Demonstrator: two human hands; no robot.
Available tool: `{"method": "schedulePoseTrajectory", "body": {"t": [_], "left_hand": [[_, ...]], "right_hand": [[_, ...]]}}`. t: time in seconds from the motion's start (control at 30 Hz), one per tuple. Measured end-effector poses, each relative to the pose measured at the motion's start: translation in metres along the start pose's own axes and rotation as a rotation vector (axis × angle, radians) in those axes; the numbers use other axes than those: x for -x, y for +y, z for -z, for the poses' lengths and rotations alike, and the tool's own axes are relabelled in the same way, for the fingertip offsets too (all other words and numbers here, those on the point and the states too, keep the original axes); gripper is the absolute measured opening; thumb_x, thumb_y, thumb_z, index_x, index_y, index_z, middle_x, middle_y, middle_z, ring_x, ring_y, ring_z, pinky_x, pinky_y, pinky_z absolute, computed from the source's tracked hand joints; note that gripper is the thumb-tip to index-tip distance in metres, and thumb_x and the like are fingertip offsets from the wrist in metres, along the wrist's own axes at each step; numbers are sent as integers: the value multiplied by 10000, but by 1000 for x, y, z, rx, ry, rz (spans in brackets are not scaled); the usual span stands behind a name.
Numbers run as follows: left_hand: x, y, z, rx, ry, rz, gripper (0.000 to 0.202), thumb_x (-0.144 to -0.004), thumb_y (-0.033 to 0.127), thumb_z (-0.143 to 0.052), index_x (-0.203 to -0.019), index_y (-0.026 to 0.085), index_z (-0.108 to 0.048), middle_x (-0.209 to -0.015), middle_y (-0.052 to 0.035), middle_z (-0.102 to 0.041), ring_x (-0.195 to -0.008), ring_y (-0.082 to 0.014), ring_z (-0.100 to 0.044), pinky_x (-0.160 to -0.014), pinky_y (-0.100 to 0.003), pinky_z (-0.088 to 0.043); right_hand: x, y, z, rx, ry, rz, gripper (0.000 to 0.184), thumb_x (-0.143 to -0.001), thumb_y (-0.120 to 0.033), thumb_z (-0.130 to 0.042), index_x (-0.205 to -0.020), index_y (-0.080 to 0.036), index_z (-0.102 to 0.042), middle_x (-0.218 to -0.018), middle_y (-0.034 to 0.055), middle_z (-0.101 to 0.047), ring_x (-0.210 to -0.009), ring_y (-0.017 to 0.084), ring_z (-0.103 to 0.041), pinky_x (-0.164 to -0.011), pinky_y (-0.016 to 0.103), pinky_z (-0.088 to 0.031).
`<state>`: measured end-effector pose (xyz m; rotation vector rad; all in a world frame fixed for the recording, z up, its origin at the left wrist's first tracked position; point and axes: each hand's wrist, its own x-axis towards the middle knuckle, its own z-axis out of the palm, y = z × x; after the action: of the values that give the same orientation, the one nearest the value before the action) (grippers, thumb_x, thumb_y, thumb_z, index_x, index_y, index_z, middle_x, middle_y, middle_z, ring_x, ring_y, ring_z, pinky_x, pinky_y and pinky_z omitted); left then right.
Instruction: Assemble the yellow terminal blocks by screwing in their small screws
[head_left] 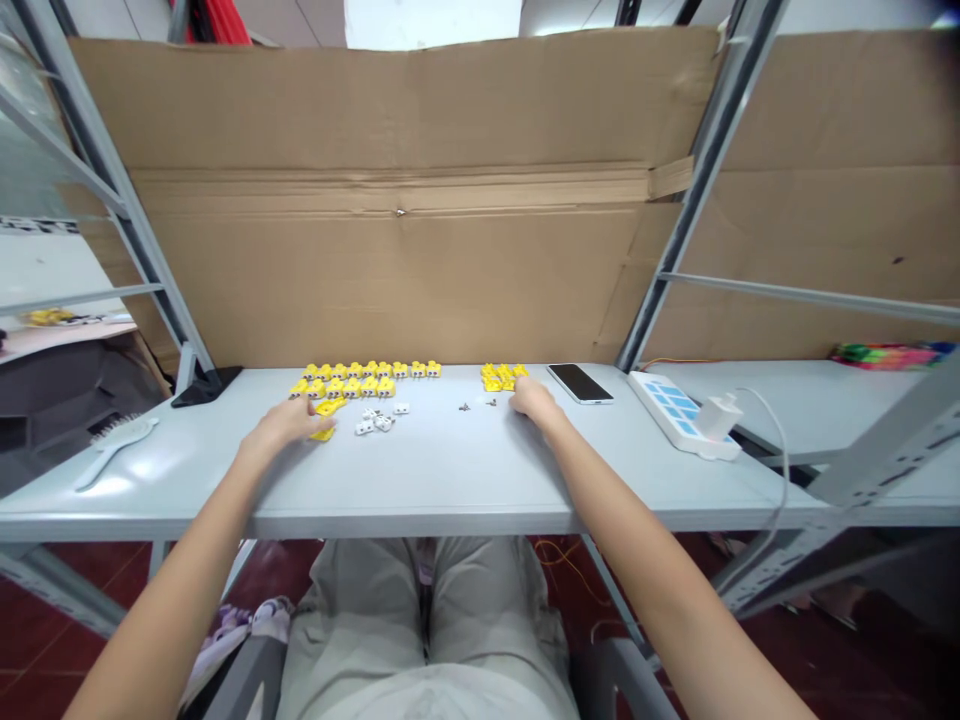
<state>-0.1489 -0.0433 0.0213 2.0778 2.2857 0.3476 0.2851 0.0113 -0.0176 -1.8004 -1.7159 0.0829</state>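
Observation:
My left hand (281, 425) is at the left of the table, fingers apart over loose yellow plastic pieces (330, 406), with another yellow bit showing under the fingertips. Just beyond it stand two rows of small yellow blocks (352, 388) with dark dots on their fronts. To its right lie several small white plastic parts (375, 421). My right hand (534, 398) has its fingers drawn together at the edge of a cluster of yellow pieces (501, 376); its fingertips are hidden, so what they hold cannot be made out. Two tiny dark metal bits (464, 407) lie left of that hand.
A phone (580, 383) lies right of my right hand. Farther right are a white power strip (679, 412) and a plugged-in charger (718, 416) with a cable. A pale hairbrush (116, 447) rests at the left. Cardboard (390, 280) and metal posts border the table.

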Motion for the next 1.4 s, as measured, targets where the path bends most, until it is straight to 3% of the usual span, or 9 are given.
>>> {"method": "schedulePoseTrajectory", "body": {"t": [0.13,0.27,0.4,0.5,0.63,0.73,0.93,1.17,1.4], "left_hand": [[11,-1,-4,-29,14,-36,360,-682,423,-642,-953,186,-616,-793,-54,-708,-814,-265,-673,-702,-287,-464],[12,17,2,190,90,-112,345,-707,379,-615,-982,173,-649,-903,-61,-720,-851,-241,-678,-754,-286,-486],[6,62,6,576,86,-269,396,-730,448,-629,-1013,175,-668,-967,-60,-720,-892,-231,-672,-793,-302,-505],[-3,107,-1,815,-48,-353,359,-722,396,-659,-986,153,-657,-934,-71,-720,-872,-221,-676,-748,-296,-526],[-15,157,-19,868,-220,-427,363,-750,319,-669,-1064,140,-631,-886,-78,-709,-809,-196,-671,-709,-298,-542],[-20,173,-32,870,-292,-471,357,-771,282,-665,-1090,131,-611,-872,-79,-704,-776,-173,-668,-709,-285,-536],[-19,165,-55,824,-351,-561,479,-774,356,-699,-1162,105,-571,-812,-74,-715,-716,-180,-667,-691,-301,-517],[-29,143,-40,360,64,-633,278,-887,273,-484,-1044,155,-682,-1071,-93,-717,-976,-214,-656,-918,-315,-480],[-41,105,-23,190,-155,-520,332,-703,216,-593,-1008,161,-711,-941,-60,-741,-814,-211,-680,-689,-253,-496]], "right_hand": [[1,-6,3,111,-109,-143,160,-609,-80,-671,-700,-203,-626,-688,116,-631,-788,311,-673,-673,404,-516],[3,-10,5,152,-157,-158,144,-648,-132,-665,-765,-212,-639,-736,114,-648,-829,301,-674,-692,393,-518],[6,-13,9,166,-162,-160,191,-652,-114,-646,-820,-205,-653,-787,133,-668,-853,307,-674,-693,386,-511],[9,-18,15,169,-134,-158,321,-667,-92,-623,-972,-189,-649,-920,167,-685,-895,305,-671,-719,383,-505],[15,-35,21,11,-21,-8,330,-776,-127,-542,-1093,-197,-604,-1010,124,-684,-904,241,-653,-749,340,-490],[22,-51,20,-211,-111,175,258,-815,-140,-516,-1047,-182,-620,-918,56,-690,-752,151,-636,-709,263,-480],[38,-69,7,-294,-413,395,433,-770,-69,-548,-1193,-156,-582,-852,17,-676,-646,103,-585,-683,223,-456],[39,-69,0,-150,-501,481,529,-698,11,-524,-1167,-199,-648,-901,22,-629,-736,120,-567,-739,224,-440],[45,-72,3,-66,-541,496,333,-789,-244,-672,-1121,-218,-678,-984,59,-586,-882,181,-580,-841,281,-434]]}}
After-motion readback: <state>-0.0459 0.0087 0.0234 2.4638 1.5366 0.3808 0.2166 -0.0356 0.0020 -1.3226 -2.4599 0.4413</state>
